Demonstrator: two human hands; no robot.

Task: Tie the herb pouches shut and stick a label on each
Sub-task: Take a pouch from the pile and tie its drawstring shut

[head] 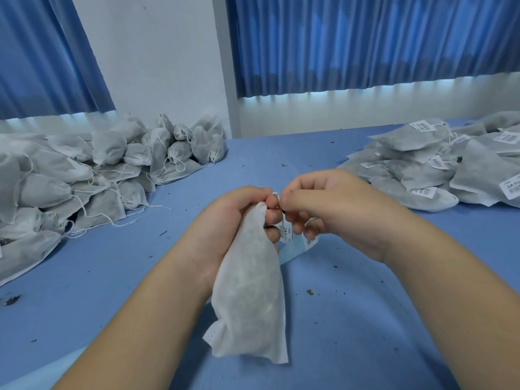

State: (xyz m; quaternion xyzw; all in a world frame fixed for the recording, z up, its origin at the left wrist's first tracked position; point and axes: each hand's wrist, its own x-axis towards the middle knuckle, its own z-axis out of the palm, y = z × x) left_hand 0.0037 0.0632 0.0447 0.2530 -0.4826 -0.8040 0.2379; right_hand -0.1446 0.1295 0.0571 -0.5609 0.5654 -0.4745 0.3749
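**Item: herb pouch, held at the neck, tie in progress**

Fingers. Left fingers (274, 213) are curled tight round the gathered neck of the pouch (250, 291). Right fingers (295, 201) are pinched on a small white loop of drawstring (275, 195) at that neck. The left hand (233, 220) and right hand (337, 209) are almost touching.

Pouch. White non-woven fabric with a dark herb fill showing faintly through. It hangs from the left grip above the tabletop (351, 319), its bottom corners slack.

Handling (judged). Light, soft and limp, with a loose fill that will shift. The cloth is not slippery and is unlikely to break, though it could spill while the mouth is loose. The bunched neck just below the cord is the best hold, and the thin cord needs a fingertip pinch.

Label strip (298, 246). Pale backing with printed barcode stickers, showing just beneath the hands. Which fingers carry it cannot be told.

Surroundings.
- Unlabelled pile (98, 175) to the left, strings trailing.
- Labelled pile (450, 164) to the right, each pouch bearing a sticker.
- Herb crumbs (309, 291) scattered on the blue tabletop.
- Blue curtains (365, 43) behind.
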